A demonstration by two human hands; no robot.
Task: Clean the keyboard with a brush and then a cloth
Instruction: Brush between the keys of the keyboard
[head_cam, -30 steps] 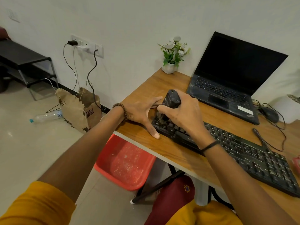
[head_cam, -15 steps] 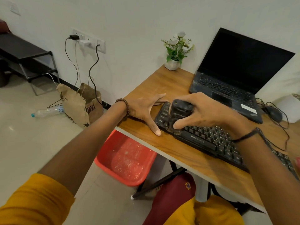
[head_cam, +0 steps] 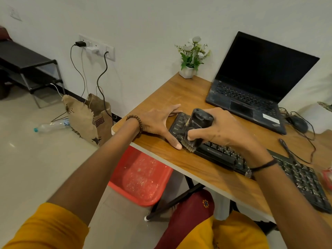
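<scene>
Brushing appears to be the step in hand. The brush [head_cam: 197,123] stands bristles-down on the near left corner of the keyboard [head_cam: 214,154], and some bristles splay over the near edge. The keyboard lies diagonally on the table [head_cam: 161,97], its left end near the table's left edge and its right end running toward the near right.

The right hand [head_cam: 226,130] grasps the brush body, fingers wrapped round it. This grip probably gives downward pressure for short strokes. The left hand [head_cam: 158,123] holds nothing. It lies flat on the wood with fingers straight and spread, thumb and forefinger bracketing the keyboard's left end. It likely braces the keyboard against sliding left.

Edges: a narrow strip of wood separates the keyboard from the near table edge. Past the left edge the drop leads to a red chair [head_cam: 142,177] below.

Open room: bare wood extends far left toward the potted plant [head_cam: 192,58]. On the far right the open laptop [head_cam: 251,97] sits just beyond the keyboard, with a mouse [head_cam: 299,124] beside it. A cable [head_cam: 294,155] crosses the keyboard's right part and may snag long strokes.

No cloth can be identified.
</scene>
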